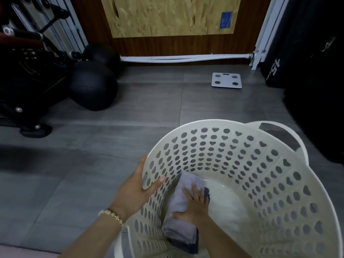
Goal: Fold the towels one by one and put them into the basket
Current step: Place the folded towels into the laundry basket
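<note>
— What sort of room is it?

— Grey tiled floor [93, 164], a wooden wall [93, 21] across the top of the frame, two black balls [93, 85] at upper left and a scale [226, 80] on the floor at upper right.

— And the basket?

— The white basket [204, 122], full of heart-shaped holes, fills the lower right. The left hand [134, 189] grips its rim on the left side, thumb inside and fingers outside. A bead bracelet [113, 216] sits on that wrist.

— The towel?

— A folded grey towel [176, 202] lies inside the basket against its left wall, on a darker towel [207, 195]. The right hand [193, 203] presses on it, fingers straight and spread.
</note>
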